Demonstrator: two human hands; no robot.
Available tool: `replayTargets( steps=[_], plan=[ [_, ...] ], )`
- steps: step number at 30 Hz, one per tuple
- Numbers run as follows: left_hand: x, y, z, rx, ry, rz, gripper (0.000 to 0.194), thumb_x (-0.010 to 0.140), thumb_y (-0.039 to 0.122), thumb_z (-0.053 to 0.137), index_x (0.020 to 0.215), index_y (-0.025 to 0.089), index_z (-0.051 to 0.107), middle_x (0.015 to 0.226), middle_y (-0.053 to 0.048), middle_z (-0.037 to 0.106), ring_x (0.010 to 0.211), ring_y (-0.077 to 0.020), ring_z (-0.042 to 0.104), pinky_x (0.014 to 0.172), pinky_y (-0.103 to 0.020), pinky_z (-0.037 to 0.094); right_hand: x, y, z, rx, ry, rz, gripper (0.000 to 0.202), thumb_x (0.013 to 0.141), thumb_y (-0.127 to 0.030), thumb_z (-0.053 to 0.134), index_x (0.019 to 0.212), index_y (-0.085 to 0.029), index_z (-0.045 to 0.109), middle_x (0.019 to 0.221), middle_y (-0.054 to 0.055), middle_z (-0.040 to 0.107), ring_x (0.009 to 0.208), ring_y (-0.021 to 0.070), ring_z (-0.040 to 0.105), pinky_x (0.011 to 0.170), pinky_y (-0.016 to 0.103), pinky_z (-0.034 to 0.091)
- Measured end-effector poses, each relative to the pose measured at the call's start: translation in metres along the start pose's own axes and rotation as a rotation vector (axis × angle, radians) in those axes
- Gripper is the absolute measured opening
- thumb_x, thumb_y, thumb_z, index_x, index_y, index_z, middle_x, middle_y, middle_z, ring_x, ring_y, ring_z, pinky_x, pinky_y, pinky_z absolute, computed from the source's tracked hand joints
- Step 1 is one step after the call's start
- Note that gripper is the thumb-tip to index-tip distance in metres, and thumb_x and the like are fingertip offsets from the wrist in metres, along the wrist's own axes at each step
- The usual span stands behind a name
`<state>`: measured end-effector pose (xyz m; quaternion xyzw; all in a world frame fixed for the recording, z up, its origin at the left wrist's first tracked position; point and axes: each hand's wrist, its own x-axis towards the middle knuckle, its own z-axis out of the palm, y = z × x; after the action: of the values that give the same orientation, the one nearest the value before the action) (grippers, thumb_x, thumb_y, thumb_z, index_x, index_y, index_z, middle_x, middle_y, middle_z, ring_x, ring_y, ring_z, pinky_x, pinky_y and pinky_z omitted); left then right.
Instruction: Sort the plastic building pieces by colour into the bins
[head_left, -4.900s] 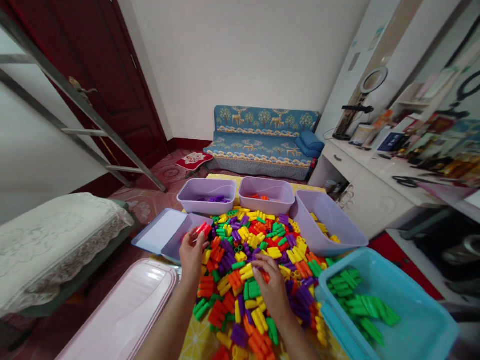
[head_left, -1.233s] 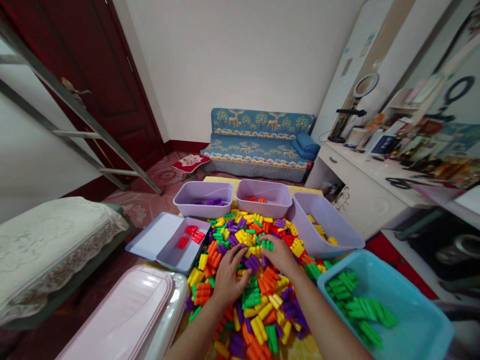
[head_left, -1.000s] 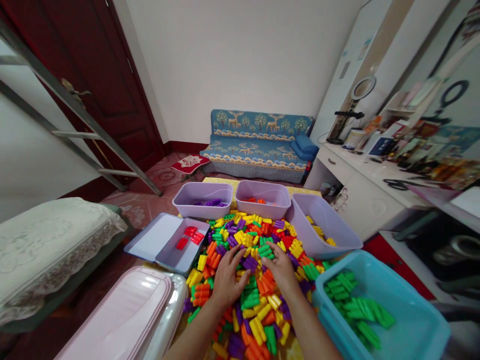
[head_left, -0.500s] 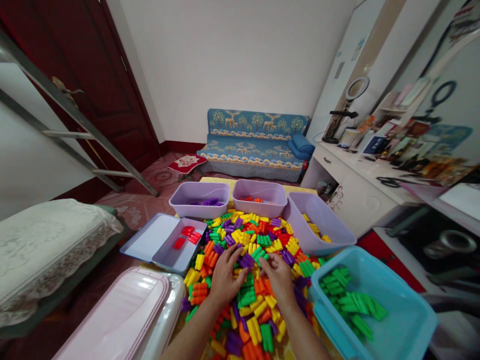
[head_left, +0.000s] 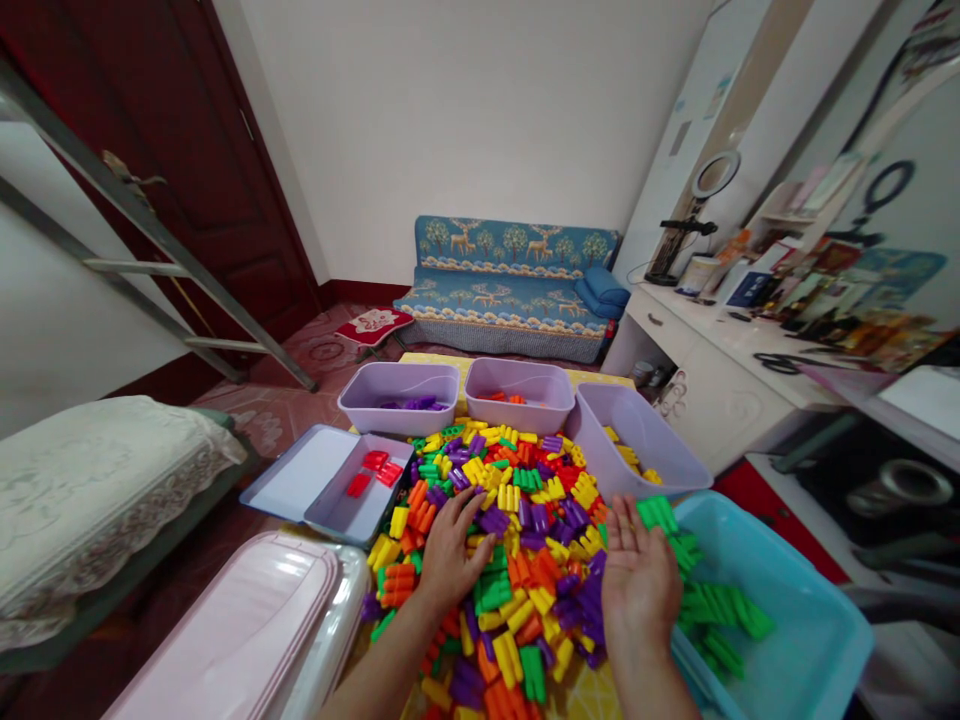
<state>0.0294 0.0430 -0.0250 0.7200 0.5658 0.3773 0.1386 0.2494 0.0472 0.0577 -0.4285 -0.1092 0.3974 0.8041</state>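
A wide pile of red, orange, yellow, green and purple plastic blocks (head_left: 510,585) covers the table. My left hand (head_left: 454,550) rests on the pile's left part, fingers spread, holding nothing. My right hand (head_left: 641,570) is palm up at the left rim of the turquoise bin (head_left: 810,610), its fingers apart. A green block (head_left: 657,513) is beside its fingertips, over the bin's rim; whether the hand touches it is unclear. More green blocks (head_left: 720,610) lie inside that bin.
Lilac bins hold purple (head_left: 416,404), orange (head_left: 510,399) and yellow blocks (head_left: 637,460). Red blocks (head_left: 375,470) sit in an open lidded box (head_left: 349,510) at left. A pink lid (head_left: 240,620) lies near the front left. Beyond stands a blue sofa (head_left: 510,290).
My right hand has moved right from the pile to the turquoise bin and turned palm up. The green block near its fingers has left the pile. My left hand has stayed put.
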Motion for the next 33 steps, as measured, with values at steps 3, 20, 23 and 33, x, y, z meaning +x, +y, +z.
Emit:
replayTargets(
  steps=[3, 20, 23, 33],
  plan=[
    [0.000, 0.000, 0.000, 0.000, 0.001, 0.000, 0.054, 0.084, 0.033, 0.058, 0.137, 0.028, 0.047, 0.141, -0.008, 0.049, 0.128, -0.0271, 0.046, 0.107, -0.047, 0.040, 0.000, -0.007, 0.000, 0.021, 0.043, 0.017, 0.023, 0.084, -0.044, 0.052, 0.092, -0.023, 0.056, 0.132, 0.009, 0.058, 0.114, 0.0180, 0.062, 0.107, 0.041, 0.040],
    [0.000, -0.002, 0.002, -0.005, -0.002, 0.008, 0.055, 0.084, 0.032, 0.059, 0.137, 0.028, 0.046, 0.141, -0.008, 0.049, 0.128, -0.0274, 0.046, 0.107, -0.048, 0.038, -0.056, 0.054, -0.092, -1.249, -0.735, -0.677, 0.059, 0.086, -0.040, 0.057, 0.140, -0.024, 0.040, 0.141, 0.011, 0.049, 0.131, 0.0301, 0.042, 0.105, 0.050, 0.036],
    [0.000, -0.001, 0.002, -0.005, -0.001, -0.001, 0.055, 0.084, 0.031, 0.059, 0.137, 0.028, 0.046, 0.141, -0.007, 0.049, 0.128, -0.0271, 0.046, 0.108, -0.047, 0.038, -0.056, 0.067, -0.094, -1.408, -0.750, -0.843, 0.062, 0.087, -0.038, 0.056, 0.143, -0.024, 0.035, 0.144, 0.010, 0.045, 0.135, 0.0313, 0.037, 0.109, 0.055, 0.029],
    [0.001, -0.001, 0.001, -0.029, 0.007, 0.002, 0.047, 0.089, 0.027, 0.052, 0.136, 0.028, 0.049, 0.139, -0.007, 0.051, 0.128, -0.0252, 0.046, 0.108, -0.047, 0.038, -0.014, 0.093, 0.001, -1.528, -0.915, -0.658, 0.056, 0.089, -0.041, 0.051, 0.142, -0.023, 0.042, 0.150, 0.010, 0.038, 0.133, 0.0283, 0.042, 0.104, 0.042, 0.040]
  ],
)
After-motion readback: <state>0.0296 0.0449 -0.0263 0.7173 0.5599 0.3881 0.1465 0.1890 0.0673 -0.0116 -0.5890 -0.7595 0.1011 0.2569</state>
